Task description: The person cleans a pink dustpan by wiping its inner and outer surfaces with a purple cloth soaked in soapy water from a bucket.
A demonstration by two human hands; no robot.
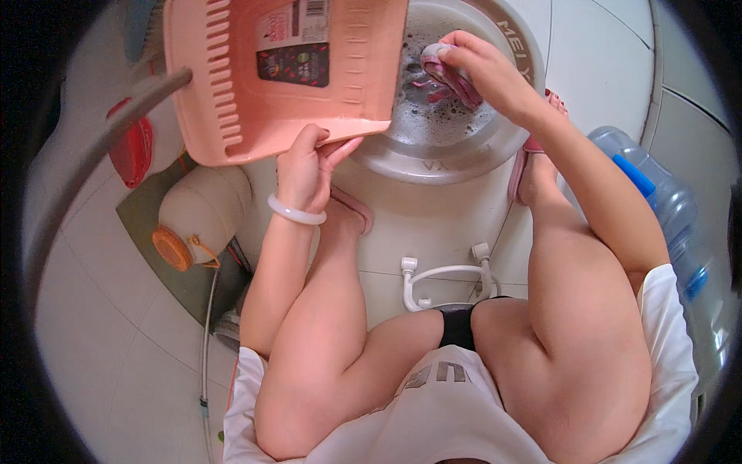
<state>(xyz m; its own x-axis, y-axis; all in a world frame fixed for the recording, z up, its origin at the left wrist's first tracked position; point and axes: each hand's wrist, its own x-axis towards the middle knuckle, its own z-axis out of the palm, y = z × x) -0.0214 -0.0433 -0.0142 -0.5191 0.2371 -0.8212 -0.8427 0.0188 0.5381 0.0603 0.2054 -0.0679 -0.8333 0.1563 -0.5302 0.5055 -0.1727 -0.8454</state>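
Observation:
My left hand grips the lower edge of a pink plastic dustpan, its thumb on the inside wall. The dustpan has a row of comb teeth along one side, a printed label inside and a grey pole handle running off to the left. My right hand pinches a wet, bunched pink and grey cloth. That cloth hangs over a metal basin of cloudy, sudsy water, right beside the dustpan. Part of the basin is hidden behind the dustpan.
A whitish plastic jug with an orange cap lies at the left, near a red object. Close to my right leg is a clear water bottle with a blue handle. A white-legged frame stands on the tiled floor between my legs.

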